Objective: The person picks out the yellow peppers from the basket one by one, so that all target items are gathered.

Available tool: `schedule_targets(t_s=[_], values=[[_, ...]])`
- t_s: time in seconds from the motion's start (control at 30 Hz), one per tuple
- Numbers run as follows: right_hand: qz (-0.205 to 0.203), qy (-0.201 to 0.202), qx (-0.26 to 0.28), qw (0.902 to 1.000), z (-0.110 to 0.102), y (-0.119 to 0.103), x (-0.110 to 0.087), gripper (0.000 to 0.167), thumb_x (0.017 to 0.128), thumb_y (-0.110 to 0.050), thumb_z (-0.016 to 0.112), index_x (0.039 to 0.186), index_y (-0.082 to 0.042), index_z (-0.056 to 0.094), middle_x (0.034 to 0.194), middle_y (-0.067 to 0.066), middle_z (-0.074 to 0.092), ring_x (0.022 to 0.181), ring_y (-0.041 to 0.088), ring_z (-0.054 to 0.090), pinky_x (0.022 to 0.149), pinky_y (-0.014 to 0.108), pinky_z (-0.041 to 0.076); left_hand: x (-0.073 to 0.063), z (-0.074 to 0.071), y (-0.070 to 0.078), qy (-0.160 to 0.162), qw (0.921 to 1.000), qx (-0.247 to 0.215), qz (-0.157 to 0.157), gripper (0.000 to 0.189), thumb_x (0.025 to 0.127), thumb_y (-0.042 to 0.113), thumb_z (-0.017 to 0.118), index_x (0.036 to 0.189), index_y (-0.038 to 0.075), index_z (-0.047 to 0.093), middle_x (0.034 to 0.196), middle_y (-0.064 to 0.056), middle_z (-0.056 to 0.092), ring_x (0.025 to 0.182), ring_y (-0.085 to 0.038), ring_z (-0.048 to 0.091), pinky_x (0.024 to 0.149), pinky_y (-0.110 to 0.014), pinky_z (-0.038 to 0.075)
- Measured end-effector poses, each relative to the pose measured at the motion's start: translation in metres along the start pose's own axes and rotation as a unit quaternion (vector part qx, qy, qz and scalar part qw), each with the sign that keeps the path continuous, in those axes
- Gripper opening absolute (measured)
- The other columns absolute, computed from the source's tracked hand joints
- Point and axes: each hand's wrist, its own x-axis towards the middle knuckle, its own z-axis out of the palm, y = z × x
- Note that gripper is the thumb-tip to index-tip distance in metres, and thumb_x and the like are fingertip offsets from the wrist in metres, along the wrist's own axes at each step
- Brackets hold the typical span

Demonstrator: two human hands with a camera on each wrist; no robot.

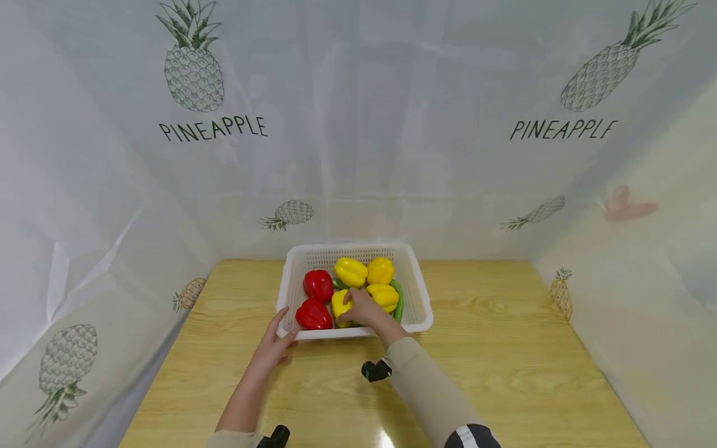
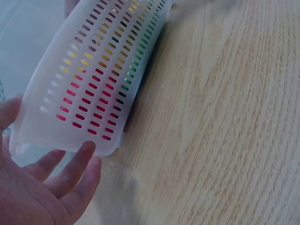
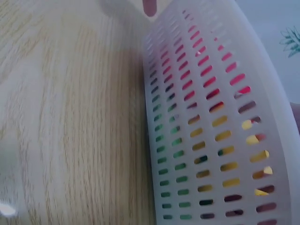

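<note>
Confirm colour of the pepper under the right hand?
Yellow. The right hand rests on a yellow bell pepper in the white basket; head view shows it best.

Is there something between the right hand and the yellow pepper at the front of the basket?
No, nothing visible. The right hand already rests on the yellow pepper inside the white basket, having reached over its near wall. The left hand touches the basket's front left corner from outside.

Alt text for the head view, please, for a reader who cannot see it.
A person's right hand rests on a yellow pepper in a white slotted basket, while the left hand touches the basket's near left corner. The basket, on a wooden table, also holds red peppers, more yellow ones and something green.
</note>
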Motion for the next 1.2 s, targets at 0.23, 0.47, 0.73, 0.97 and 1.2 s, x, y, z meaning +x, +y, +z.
schedule_targets(t_s=[0.23,0.47,0.73,0.97,1.2], values=[[0.023,0.032,-0.010,0.9992,-0.001,-0.006,-0.001,0.043,0.073,-0.025,0.087,0.092,-0.006,0.053,0.090,0.008,0.049,0.084,0.024,0.048,0.071,0.033,0.043,0.001,0.000,0.000,-0.004,1.0000,-0.006,-0.004,0.068,0.100,0.021,0.056,0.156,0.021,0.018,0.151,-0.028,0.023,0.110,-0.041,0.057,0.073,-0.046,0.054],[0.034,0.048,0.036,0.9976,-0.004,-0.006,-0.002,0.047,0.074,-0.021,0.085,0.102,-0.007,0.050,0.093,0.006,0.054,0.086,0.025,0.052,0.074,0.035,0.047,0.003,-0.003,0.003,-0.008,0.9999,-0.008,0.002,0.068,0.099,0.020,0.057,0.156,0.023,0.019,0.151,-0.027,0.026,0.114,-0.043,0.055,0.075,-0.047,0.055],[0.017,0.034,0.089,0.9953,-0.011,0.000,-0.008,0.061,0.076,-0.018,0.083,0.122,-0.009,0.045,0.113,0.011,0.055,0.097,0.027,0.052,0.085,0.040,0.048,0.003,-0.003,0.000,-0.021,0.9995,-0.019,-0.012,0.068,0.100,0.021,0.056,0.156,0.024,0.018,0.153,-0.025,0.022,0.118,-0.043,0.052,0.081,-0.048,0.053],[-0.033,0.030,0.133,0.9901,-0.021,0.004,-0.020,0.074,0.077,-0.017,0.081,0.139,-0.015,0.040,0.129,0.014,0.051,0.105,0.028,0.050,0.091,0.045,0.047,0.001,-0.003,0.001,-0.018,0.9993,-0.031,-0.015,0.068,0.100,0.019,0.055,0.156,0.025,0.018,0.153,-0.023,0.025,0.119,-0.045,0.051,0.084,-0.050,0.051],[-0.060,0.052,0.198,0.9769,-0.030,0.006,-0.036,0.077,0.077,-0.016,0.080,0.144,-0.025,0.042,0.137,0.012,0.045,0.110,0.031,0.049,0.091,0.048,0.046,0.001,0.000,0.002,-0.014,0.9985,-0.047,-0.023,0.073,0.100,0.017,0.055,0.158,0.028,0.011,0.151,-0.024,0.032,0.118,-0.044,0.052,0.082,-0.046,0.051]])
